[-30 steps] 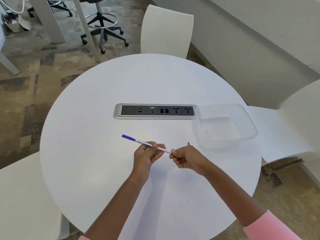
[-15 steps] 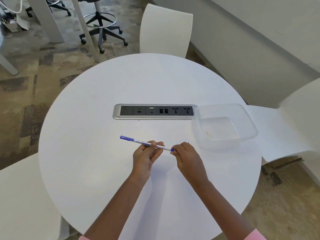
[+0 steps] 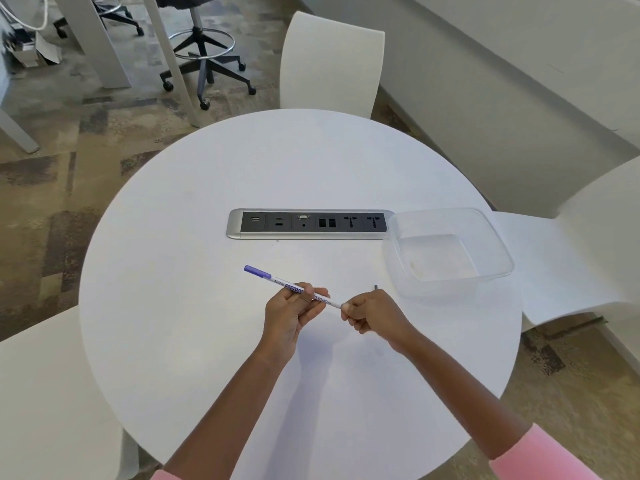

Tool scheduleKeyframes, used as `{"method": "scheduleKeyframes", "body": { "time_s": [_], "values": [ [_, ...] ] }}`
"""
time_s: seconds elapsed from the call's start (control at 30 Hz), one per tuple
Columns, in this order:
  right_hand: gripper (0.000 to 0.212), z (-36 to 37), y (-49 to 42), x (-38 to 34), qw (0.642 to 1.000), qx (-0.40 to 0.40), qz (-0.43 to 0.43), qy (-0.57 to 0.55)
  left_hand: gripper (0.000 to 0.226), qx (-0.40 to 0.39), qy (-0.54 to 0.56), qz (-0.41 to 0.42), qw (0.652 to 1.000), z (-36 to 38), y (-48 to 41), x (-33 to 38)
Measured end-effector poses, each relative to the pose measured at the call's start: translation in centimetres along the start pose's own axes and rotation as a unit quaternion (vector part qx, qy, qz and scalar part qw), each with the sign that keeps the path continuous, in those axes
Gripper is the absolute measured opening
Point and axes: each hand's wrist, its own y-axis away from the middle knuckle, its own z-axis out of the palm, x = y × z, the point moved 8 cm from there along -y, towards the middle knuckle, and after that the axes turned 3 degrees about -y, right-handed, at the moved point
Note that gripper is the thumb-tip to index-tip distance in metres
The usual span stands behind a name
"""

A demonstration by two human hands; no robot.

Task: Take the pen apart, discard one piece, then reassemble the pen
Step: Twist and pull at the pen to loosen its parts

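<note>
A thin white marker pen (image 3: 273, 279) with a purple cap at its far left end and purple lettering lies slanted in the air above the round white table (image 3: 194, 237). My left hand (image 3: 292, 310) grips its barrel near the middle. My right hand (image 3: 372, 311) is closed around the pen's right end, which is hidden in the fist. A small dark stub (image 3: 375, 287) sticks up just behind my right hand; whether the hand holds it I cannot tell.
A clear plastic container (image 3: 485, 237) sits at the right of the table, next to a silver and black socket strip (image 3: 308, 224). White chairs stand at the far side (image 3: 332, 60), the right (image 3: 588, 244) and the near left (image 3: 41, 393).
My right hand turned at the pen's right end: the blue end piece seen half a second ago is covered again, and the dark stub behind the hand is back in sight. The left hand stays put.
</note>
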Motion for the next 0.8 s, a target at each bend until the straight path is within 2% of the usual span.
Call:
{"method": "scheduleKeyframes", "body": {
  "time_s": [0.07, 0.17, 0.27, 0.4, 0.47, 0.67, 0.8],
  "values": [
    [0.033, 0.1, 0.0, 0.3, 0.999, -0.031, 0.026, -0.028, 0.01, 0.003, 0.006, -0.002, 1.0, 0.1, 0.1, -0.1],
    [0.023, -0.5, 0.1, -0.3, 0.996, 0.046, -0.038, 0.06, 0.009, 0.013, 0.031, -0.007, 0.999, 0.2, 0.0, -0.2],
    [0.006, -0.4, 1.3, -1.5, 0.956, 0.143, -0.154, 0.206, 0.009, 0.021, 0.037, -0.01, 0.999, 0.2, 0.0, -0.2],
    [0.013, 0.2, 2.5, -3.0, 0.895, 0.183, -0.249, 0.321, 0.009, 0.019, 0.037, -0.012, 0.999, 0.3, 0.2, -0.3],
    [0.015, 0.3, 3.0, -3.5, 0.883, 0.185, -0.278, 0.331, 0.009, 0.018, 0.038, -0.008, 0.999, 0.4, 0.3, -0.3],
    [0.02, -0.1, 1.9, -2.8, 0.921, 0.15, -0.215, 0.288, 0.01, 0.009, 0.013, 0.009, 1.0, 0.7, 0.4, 0.0],
    [0.024, -0.6, 1.2, -2.1, 0.965, 0.109, -0.138, 0.193, 0.011, -0.002, 0.005, 0.018, 1.0, 0.9, 0.3, 0.3]
  ]
}}
